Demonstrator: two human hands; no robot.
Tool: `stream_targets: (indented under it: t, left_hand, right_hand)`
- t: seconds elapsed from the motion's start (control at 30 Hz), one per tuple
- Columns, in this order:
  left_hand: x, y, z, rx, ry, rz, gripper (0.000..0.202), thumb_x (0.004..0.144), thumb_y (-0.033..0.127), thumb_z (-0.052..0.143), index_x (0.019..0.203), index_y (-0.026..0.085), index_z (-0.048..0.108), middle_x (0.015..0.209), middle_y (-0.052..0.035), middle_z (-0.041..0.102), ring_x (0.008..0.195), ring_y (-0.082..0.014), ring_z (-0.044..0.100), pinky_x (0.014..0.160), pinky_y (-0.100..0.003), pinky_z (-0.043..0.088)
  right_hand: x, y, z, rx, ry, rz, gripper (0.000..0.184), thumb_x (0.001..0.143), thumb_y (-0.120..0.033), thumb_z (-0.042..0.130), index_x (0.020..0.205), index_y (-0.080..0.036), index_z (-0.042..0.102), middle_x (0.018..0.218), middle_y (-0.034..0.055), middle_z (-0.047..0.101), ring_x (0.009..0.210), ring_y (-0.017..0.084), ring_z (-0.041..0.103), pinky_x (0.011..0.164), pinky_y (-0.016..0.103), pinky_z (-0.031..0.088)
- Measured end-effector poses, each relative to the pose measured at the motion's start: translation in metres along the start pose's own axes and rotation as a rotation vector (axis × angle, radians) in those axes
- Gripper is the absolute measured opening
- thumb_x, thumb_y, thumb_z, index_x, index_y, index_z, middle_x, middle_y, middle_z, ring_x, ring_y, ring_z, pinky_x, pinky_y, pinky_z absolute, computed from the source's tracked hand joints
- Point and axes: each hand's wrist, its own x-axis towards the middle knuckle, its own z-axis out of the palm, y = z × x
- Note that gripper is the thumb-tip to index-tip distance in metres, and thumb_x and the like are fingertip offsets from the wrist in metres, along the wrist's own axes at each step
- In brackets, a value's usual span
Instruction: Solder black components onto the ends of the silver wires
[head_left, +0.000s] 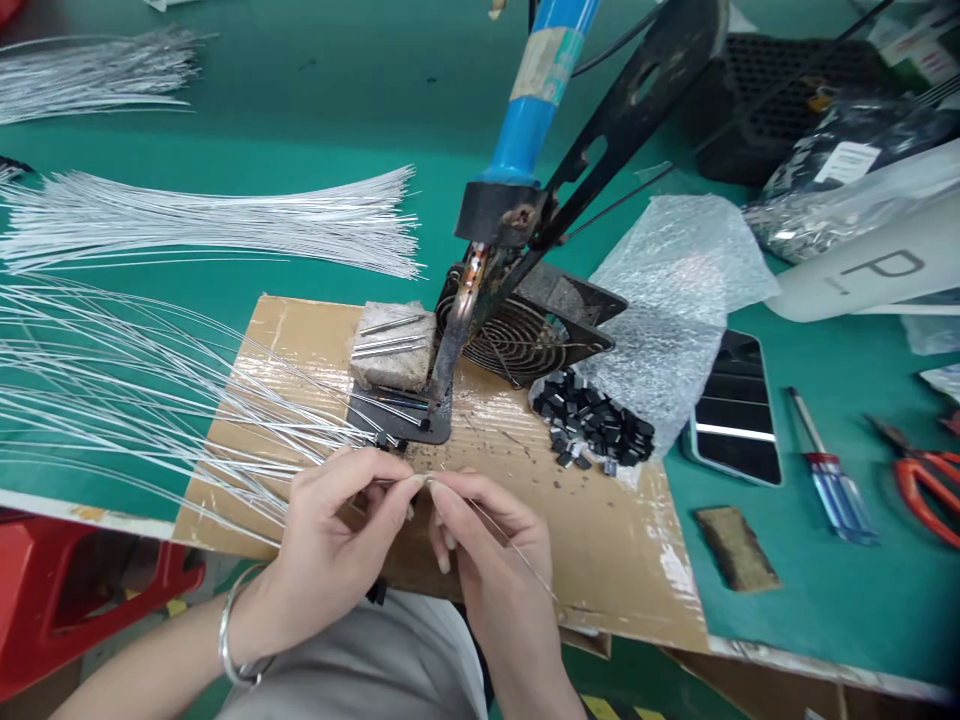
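My left hand (337, 545) and my right hand (487, 570) meet over the front of a taped cardboard sheet (600, 560), fingertips pinched together. Between them I hold thin white wires (225, 400) that fan out to the left; a small part may be at the pinch, too small to make out. A thin solder strand (517, 550) runs across my right hand. Just beyond stands a soldering iron (525, 130) with a blue handle in a black stand, its tip down by a worn sponge block (394, 345). A pile of small black parts (596, 425) lies to the right.
More wire bundles (210, 215) lie on the green table at the left. A fan grille (525, 335), bubble wrap (667, 300), a phone (735, 405), a screwdriver (829, 470), red-handled cutters (926, 480) and bags sit to the right. A red stool (67, 590) is at lower left.
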Motion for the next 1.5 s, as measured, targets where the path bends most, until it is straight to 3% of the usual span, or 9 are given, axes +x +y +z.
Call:
stream_targets:
  t: [0.13,0.4,0.6,0.87,1.17,1.5]
  left_hand:
    - [0.001,0.001,0.0,0.073,0.008,0.027,0.016,0.099,0.013,0.065,0.085,0.022,0.069,0.073,0.0016,0.07,0.064,-0.0129,0.059,0.067,-0.027,0.045]
    - [0.002,0.003,-0.002,0.048,-0.046,-0.017,0.017,0.099,0.016,0.065,0.084,0.022,0.069,0.059,0.0063,0.052,0.053,-0.0107,0.039,0.052,-0.025,0.033]
    - [0.004,0.005,-0.007,0.029,-0.101,-0.066,0.017,0.098,0.017,0.065,0.083,0.022,0.071,0.061,0.0046,0.054,0.055,-0.0114,0.039,0.05,-0.025,0.031]
    - [-0.002,-0.001,0.001,0.038,-0.024,-0.079,0.017,0.099,0.018,0.064,0.082,0.021,0.068,0.059,0.0049,0.053,0.054,-0.0112,0.041,0.05,-0.025,0.031]
    - [-0.006,-0.002,0.005,0.104,0.038,-0.002,0.018,0.098,0.014,0.064,0.083,0.023,0.065,0.059,0.0074,0.047,0.052,-0.0103,0.036,0.051,-0.025,0.03]
    - [-0.006,0.003,0.012,0.037,0.092,-0.058,0.018,0.096,0.012,0.064,0.081,0.022,0.065,0.06,0.0087,0.043,0.049,-0.0082,0.033,0.047,-0.021,0.029]
  right_hand:
    - [-0.001,-0.001,0.0,-0.004,0.014,0.011,0.019,0.083,-0.042,0.089,0.083,-0.023,0.086,0.058,-0.0039,0.055,0.049,0.008,0.044,0.046,0.022,0.038]
    - [0.005,-0.01,-0.002,0.048,-0.033,0.094,0.025,0.075,-0.045,0.093,0.071,-0.022,0.083,0.052,-0.0052,0.051,0.043,0.006,0.04,0.042,0.021,0.029]
    - [0.007,-0.02,-0.008,0.015,-0.068,0.17,0.021,0.077,-0.037,0.09,0.071,-0.018,0.083,0.051,-0.0021,0.057,0.045,0.007,0.04,0.042,0.022,0.024]
    - [0.009,-0.014,-0.004,0.088,-0.08,0.186,0.027,0.071,-0.047,0.094,0.078,-0.021,0.087,0.049,-0.0047,0.049,0.043,0.007,0.04,0.041,0.02,0.03]
    - [0.006,-0.01,0.002,0.14,-0.026,0.169,0.022,0.071,-0.042,0.095,0.077,-0.021,0.088,0.05,-0.0044,0.049,0.044,0.006,0.04,0.04,0.017,0.032]
    - [-0.001,0.001,0.013,0.227,0.037,0.135,0.02,0.074,-0.043,0.094,0.075,-0.024,0.087,0.05,-0.0054,0.048,0.042,0.003,0.039,0.039,0.013,0.032]
